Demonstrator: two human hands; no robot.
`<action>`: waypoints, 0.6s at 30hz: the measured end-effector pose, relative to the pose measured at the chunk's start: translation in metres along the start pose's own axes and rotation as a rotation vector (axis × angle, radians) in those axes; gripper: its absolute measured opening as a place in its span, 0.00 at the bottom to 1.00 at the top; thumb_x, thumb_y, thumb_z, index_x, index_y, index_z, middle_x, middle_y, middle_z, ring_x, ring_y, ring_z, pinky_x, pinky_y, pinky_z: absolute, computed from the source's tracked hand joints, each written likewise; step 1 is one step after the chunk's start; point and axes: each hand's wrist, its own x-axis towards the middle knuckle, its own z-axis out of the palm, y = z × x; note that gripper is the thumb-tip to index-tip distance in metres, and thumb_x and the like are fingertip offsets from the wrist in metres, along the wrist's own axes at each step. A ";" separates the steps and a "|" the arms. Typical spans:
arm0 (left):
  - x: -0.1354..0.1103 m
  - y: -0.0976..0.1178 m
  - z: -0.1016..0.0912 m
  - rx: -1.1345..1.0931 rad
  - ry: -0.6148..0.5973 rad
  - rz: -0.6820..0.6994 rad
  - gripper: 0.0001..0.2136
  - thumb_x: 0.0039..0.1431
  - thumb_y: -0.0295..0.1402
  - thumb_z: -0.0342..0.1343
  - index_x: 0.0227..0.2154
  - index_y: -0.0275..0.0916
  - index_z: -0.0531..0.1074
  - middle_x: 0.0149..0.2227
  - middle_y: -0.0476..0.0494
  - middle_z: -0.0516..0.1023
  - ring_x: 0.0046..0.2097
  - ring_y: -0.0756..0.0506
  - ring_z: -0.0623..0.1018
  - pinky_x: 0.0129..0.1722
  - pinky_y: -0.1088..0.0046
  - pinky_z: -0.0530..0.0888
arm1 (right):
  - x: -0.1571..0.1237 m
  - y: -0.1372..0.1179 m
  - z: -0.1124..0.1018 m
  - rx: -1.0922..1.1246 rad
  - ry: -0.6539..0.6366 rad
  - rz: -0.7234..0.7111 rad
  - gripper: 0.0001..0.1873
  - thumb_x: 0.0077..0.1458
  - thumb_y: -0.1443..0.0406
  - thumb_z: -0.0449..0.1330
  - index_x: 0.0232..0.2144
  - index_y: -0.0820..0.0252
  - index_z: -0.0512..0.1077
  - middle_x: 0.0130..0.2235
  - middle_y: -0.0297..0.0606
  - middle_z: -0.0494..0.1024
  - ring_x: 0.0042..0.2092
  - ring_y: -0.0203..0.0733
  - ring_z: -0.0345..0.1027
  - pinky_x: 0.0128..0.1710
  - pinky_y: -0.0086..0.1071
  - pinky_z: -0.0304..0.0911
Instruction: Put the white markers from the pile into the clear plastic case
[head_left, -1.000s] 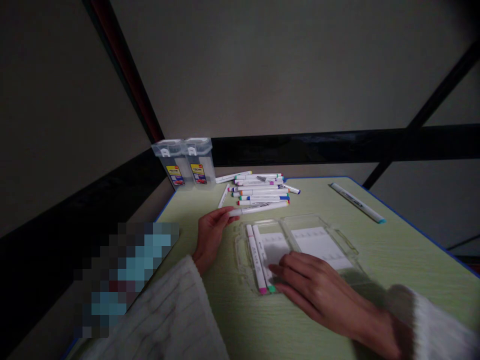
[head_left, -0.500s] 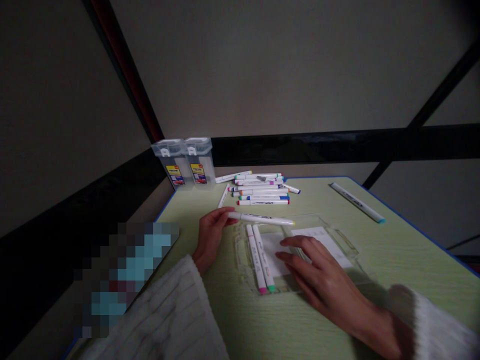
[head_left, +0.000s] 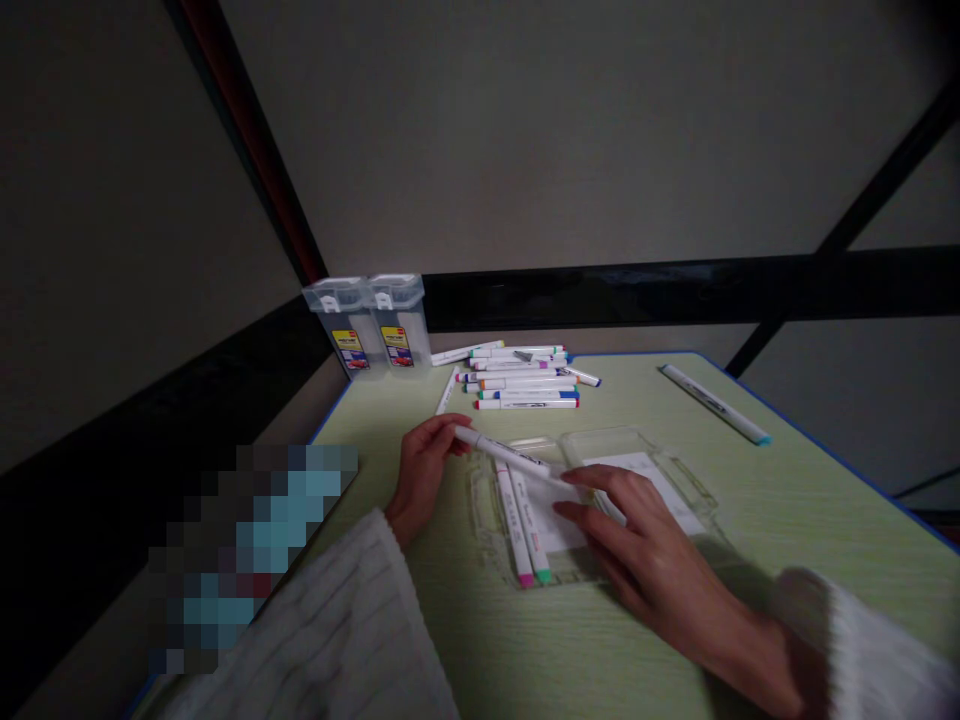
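- Since the earlier frame, our slim white plastic marker with a yellow end (head_left: 502,452) has swung its far end down to the right, over the case; our hands have barely shifted.
- Left hand (head_left: 427,465): thumb and fingers pinched on the marker's near end.
- Right hand (head_left: 637,530): fingers parted, loosely curled, nothing clearly gripped. The marker's far end reaches them; we can't tell whether they touch.
- Marker sits tilted above the clear plastic hinged case (head_left: 615,433), which lies open flat.
- Step in hand, our read: passing the marker left to right over the case. Next move calls for closing the right fingers on the far end before the left lets go.
- In the case's left half, 2 markers side by side: white with magenta end (head_left: 515,525), white with green end (head_left: 531,525).
- 2 white paper-like inserts, one per half: left insert (head_left: 551,525), right insert (head_left: 671,500).
- Beyond: heap of white markers with coloured ends (head_left: 525,383), roughly a dozen; overlap blocks an exact count.
- 1 lone white marker with teal end (head_left: 715,405), far right on the pale green table (head_left: 825,520).
- 2 clear lidded plastic boxes with yellow labels (head_left: 401,335), back left.
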 end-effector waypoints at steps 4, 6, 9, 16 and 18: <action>0.000 0.000 0.000 -0.023 -0.009 -0.003 0.06 0.43 0.29 0.54 0.25 0.35 0.73 0.23 0.49 0.72 0.25 0.54 0.67 0.26 0.79 0.64 | 0.000 0.000 0.001 0.000 -0.014 -0.002 0.14 0.52 0.75 0.46 0.38 0.64 0.67 0.44 0.48 0.65 0.44 0.46 0.59 0.39 0.42 0.62; 0.000 0.000 0.001 -0.024 -0.013 -0.003 0.06 0.43 0.29 0.53 0.25 0.34 0.73 0.23 0.49 0.72 0.25 0.53 0.67 0.26 0.79 0.64 | -0.001 0.000 0.002 0.004 -0.028 -0.003 0.14 0.52 0.75 0.46 0.38 0.65 0.67 0.44 0.49 0.66 0.44 0.45 0.61 0.38 0.40 0.64; -0.001 0.001 0.002 -0.017 -0.020 -0.012 0.06 0.43 0.30 0.53 0.25 0.34 0.73 0.23 0.49 0.71 0.25 0.53 0.67 0.26 0.79 0.64 | -0.003 0.000 0.003 0.013 -0.041 -0.009 0.14 0.52 0.74 0.46 0.38 0.65 0.68 0.45 0.49 0.67 0.43 0.45 0.63 0.37 0.38 0.66; -0.003 0.004 0.004 -0.019 -0.039 -0.019 0.06 0.44 0.31 0.53 0.25 0.34 0.72 0.23 0.49 0.70 0.25 0.54 0.66 0.26 0.79 0.64 | -0.002 -0.003 -0.002 0.055 -0.044 -0.061 0.14 0.54 0.73 0.45 0.39 0.66 0.68 0.43 0.49 0.69 0.42 0.43 0.66 0.37 0.36 0.68; -0.004 0.005 0.004 -0.016 -0.054 -0.016 0.06 0.45 0.31 0.53 0.25 0.34 0.72 0.23 0.50 0.70 0.25 0.54 0.66 0.26 0.79 0.64 | -0.001 -0.004 -0.003 0.067 -0.033 -0.091 0.14 0.56 0.72 0.44 0.39 0.65 0.68 0.42 0.48 0.69 0.42 0.42 0.66 0.36 0.34 0.68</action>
